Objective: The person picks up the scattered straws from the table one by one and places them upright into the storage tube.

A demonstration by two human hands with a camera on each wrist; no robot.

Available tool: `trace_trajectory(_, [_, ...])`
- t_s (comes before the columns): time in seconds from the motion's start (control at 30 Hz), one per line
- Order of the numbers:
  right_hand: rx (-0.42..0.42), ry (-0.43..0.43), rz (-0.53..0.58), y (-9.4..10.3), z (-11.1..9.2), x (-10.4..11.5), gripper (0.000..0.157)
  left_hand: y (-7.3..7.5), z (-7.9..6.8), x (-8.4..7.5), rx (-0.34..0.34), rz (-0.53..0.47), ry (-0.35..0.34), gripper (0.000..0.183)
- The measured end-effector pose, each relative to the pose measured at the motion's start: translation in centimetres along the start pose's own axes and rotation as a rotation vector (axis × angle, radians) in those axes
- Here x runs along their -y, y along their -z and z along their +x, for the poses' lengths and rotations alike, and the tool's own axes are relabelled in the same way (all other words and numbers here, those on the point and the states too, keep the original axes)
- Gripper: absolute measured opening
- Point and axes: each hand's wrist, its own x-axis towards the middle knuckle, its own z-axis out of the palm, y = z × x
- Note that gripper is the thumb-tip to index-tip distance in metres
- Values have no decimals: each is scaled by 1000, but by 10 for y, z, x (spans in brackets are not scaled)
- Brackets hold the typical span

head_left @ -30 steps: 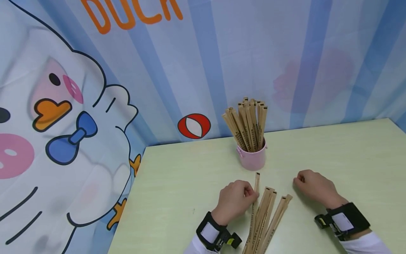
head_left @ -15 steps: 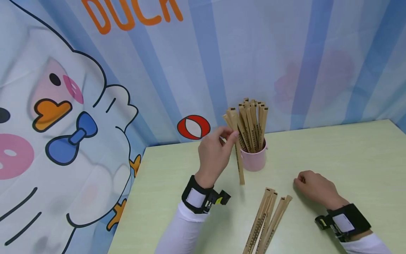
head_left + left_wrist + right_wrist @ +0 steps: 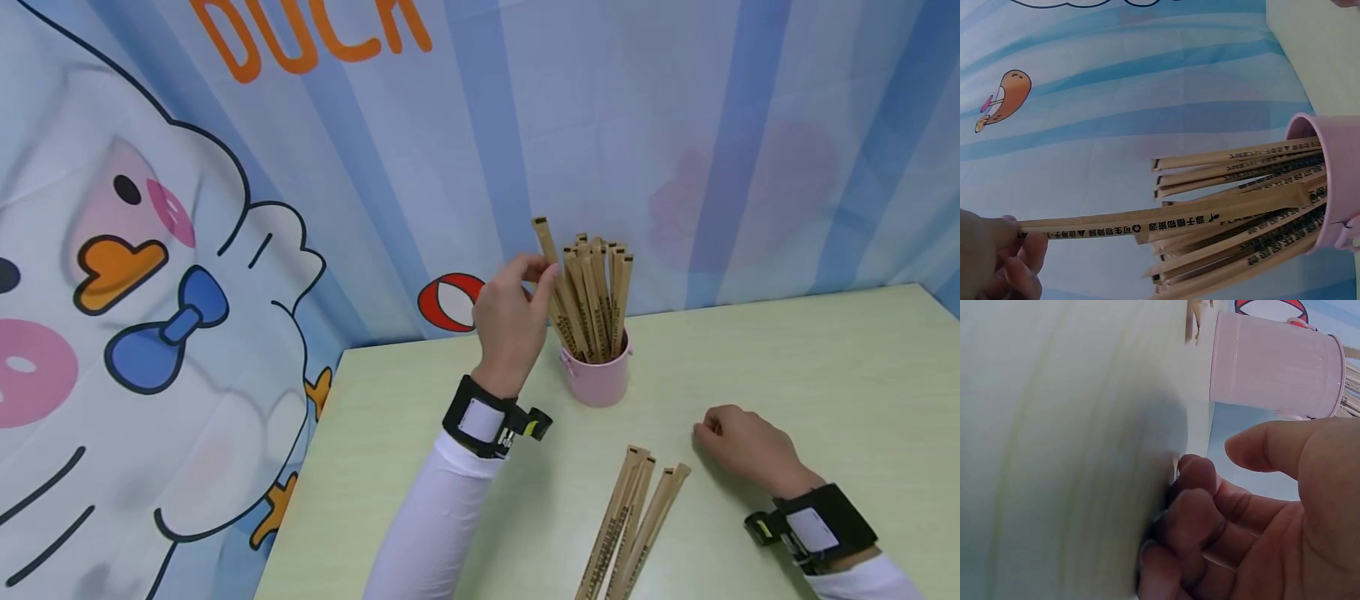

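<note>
My left hand [image 3: 513,321] pinches one paper-wrapped straw [image 3: 1172,215] near its upper end, between thumb and fingers. The straw leans over the bunch of wrapped straws [image 3: 596,292] standing in a small pink bucket [image 3: 597,382]. In the left wrist view its far end lies just short of the bucket's mouth, among the other straws. My right hand [image 3: 750,446] rests on the table right of the bucket, fingers loosely curled and holding nothing; the right wrist view shows those fingers [image 3: 1188,519] against the tabletop.
Several more wrapped straws [image 3: 630,525] lie in a loose fan on the pale table [image 3: 420,433], between the two forearms. Behind the table's back edge hangs a blue striped cloth [image 3: 600,125] with a duck print.
My left hand has lifted one straw from the loose fan, carried it up to the bucket and raised it above the bunch's left side. The right hand has stayed in place.
</note>
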Motion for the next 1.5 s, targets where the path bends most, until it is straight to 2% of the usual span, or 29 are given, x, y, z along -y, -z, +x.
trace_trajectory(0.27, [-11, 0, -1, 1, 0, 1, 29, -25, -9, 24, 69, 42, 80, 17])
trace_trajectory(0.5, [-4, -1, -6, 0, 0, -2, 29, -45, -24, 46, 183, 89, 171, 21])
trace_trajectory(0.67, [-10, -4, -10, -1, 1, -3, 29, -53, -30, 53, 248, 159, 184, 24])
trace_trajectory(0.8, [-15, -5, -17, -2, 2, -3, 29, -58, -32, 56, 259, 183, 189, 23])
trace_trajectory(1.0, [-16, -6, -19, -3, 1, -2, 27, -60, -35, 58, 270, 175, 196, 23])
trace_trajectory(1.2, [-12, -3, -13, -3, 0, -2, 28, -54, -42, 60, 295, 139, 208, 30])
trace_trajectory(1.37, [-15, 1, -15, -3, 0, -2, 29, -45, -55, 62, 313, 89, 246, 30])
trace_trajectory(1.5, [-18, 4, -17, -2, 0, -1, 28, -37, -70, 59, 353, 33, 265, 25])
